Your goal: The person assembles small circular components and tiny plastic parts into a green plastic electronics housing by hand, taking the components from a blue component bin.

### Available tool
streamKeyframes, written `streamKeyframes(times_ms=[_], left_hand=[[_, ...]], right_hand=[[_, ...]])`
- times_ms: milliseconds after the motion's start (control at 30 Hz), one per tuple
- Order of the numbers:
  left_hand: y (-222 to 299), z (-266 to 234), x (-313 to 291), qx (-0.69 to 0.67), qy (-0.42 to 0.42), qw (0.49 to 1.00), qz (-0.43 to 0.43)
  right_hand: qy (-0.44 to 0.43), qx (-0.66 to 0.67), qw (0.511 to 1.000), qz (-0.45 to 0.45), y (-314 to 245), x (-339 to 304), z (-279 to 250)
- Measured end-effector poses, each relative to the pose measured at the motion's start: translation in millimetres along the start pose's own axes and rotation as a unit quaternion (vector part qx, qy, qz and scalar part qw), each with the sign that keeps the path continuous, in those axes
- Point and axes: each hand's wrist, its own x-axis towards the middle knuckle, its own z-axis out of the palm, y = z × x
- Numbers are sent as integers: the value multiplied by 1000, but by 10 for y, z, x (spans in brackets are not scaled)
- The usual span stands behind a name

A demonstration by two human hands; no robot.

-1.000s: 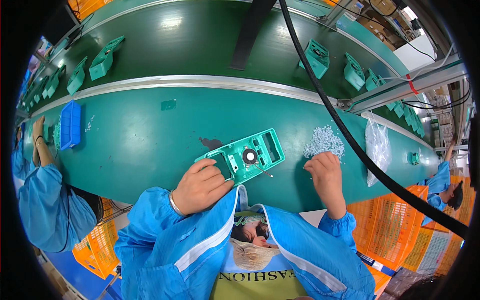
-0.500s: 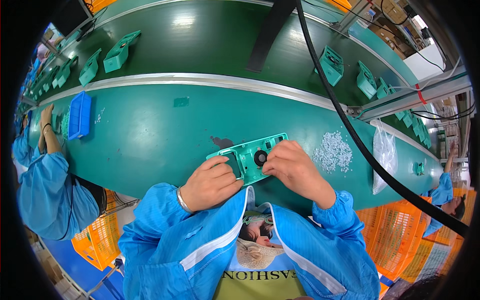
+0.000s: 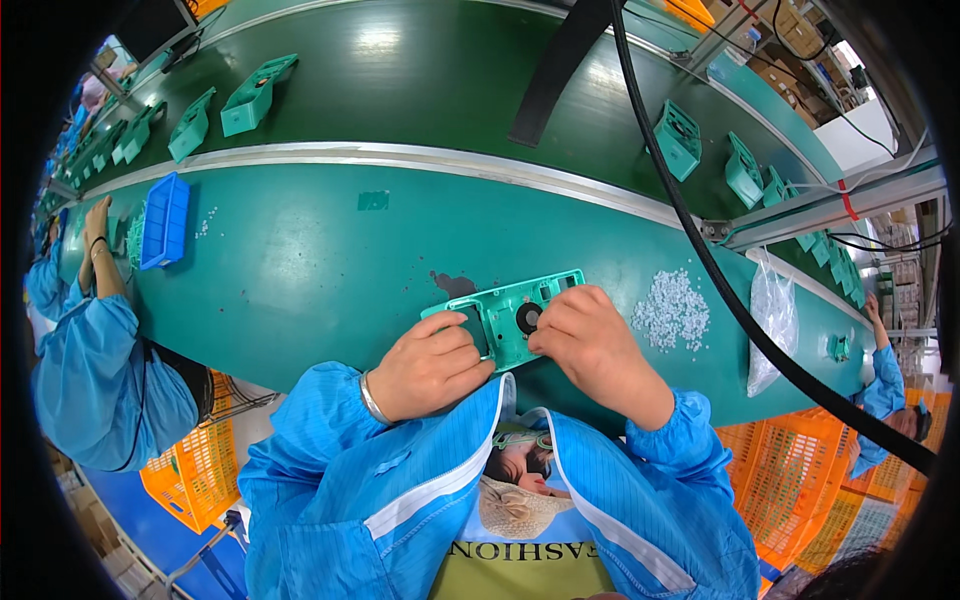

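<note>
A green plastic housing (image 3: 512,350) lies on the green bench in front of me, its open inner side up. Set into it is a black round part (image 3: 528,318) that looks like a small speaker. My left hand (image 3: 430,368) grips the housing's left end beside a rectangular opening, thumb along the upper edge. Over the right half of the housing, my right hand (image 3: 592,345) is closed in a pinch, fingertips just beside the round part. Whatever those fingertips hold is hidden.
Small whitish pieces (image 3: 672,312) lie heaped right of the housing, near a clear plastic bag (image 3: 773,325). A black cable (image 3: 690,215) hangs across the right side. A blue bin (image 3: 163,222) stands at left by a co-worker's arm (image 3: 98,262). More green housings (image 3: 258,97) sit on the belt beyond.
The view has shifted slightly, so the bench appears a little farther right and lower. Both hands keep nearly the same places on the housing; the right fingers cover slightly more of the round part.
</note>
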Motion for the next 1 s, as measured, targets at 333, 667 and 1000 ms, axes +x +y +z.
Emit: streamKeyframes(times_ms=[333, 667, 1000], left_hand=[[3, -45, -26, 1, -2, 1000, 4], [-17, -41, 7, -1, 0, 1000, 9], [-266, -236, 129, 31, 45, 998, -12]], right_hand=[[-44, 110, 988, 101, 97, -35, 58], [4, 12, 999, 40, 50, -15, 112], [108, -47, 987, 107, -94, -325, -188]])
